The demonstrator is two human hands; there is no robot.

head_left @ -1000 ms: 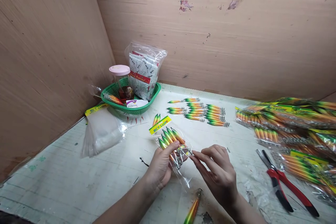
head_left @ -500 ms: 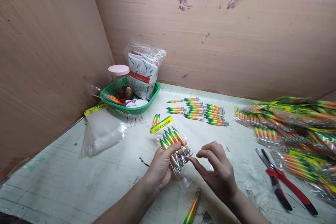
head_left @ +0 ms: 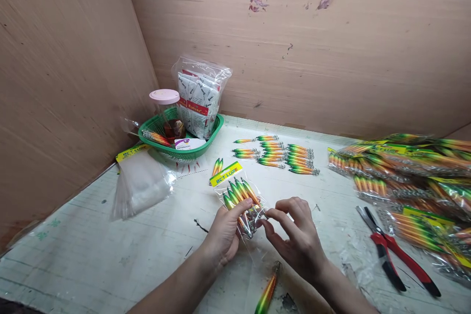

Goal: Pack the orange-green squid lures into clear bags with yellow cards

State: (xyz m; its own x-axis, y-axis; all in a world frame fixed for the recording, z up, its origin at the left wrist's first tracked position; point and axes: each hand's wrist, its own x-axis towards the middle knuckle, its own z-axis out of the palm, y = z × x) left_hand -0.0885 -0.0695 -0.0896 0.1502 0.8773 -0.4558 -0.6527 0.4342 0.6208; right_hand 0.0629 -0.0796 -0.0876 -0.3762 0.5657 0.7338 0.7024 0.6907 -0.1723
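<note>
Left hand (head_left: pixel 223 236) grips clear lure bag (head_left: pixel 239 195) mid-tabletop (head_left: pixel 110 255), green-orange lures inside. Right hand (head_left: pixel 299 246) pinches bag's near end. Green basket (head_left: pixel 218 126), back-left, holds pink-lidded jar (head_left: pixel 165 110) and packet pouch (head_left: pixel 198 95). 1 loose lure (head_left: pixel 268 292) by wrists.

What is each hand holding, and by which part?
The left hand grips the clear packet of lures near its lower end, thumb on top; the right hand pinches that same end.

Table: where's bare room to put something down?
Bare: near-left table between empty bags and the left hand holding the lure packet; a strip between loose lures and the right hand. Crowded: right side, filled packets and pliers.
</note>
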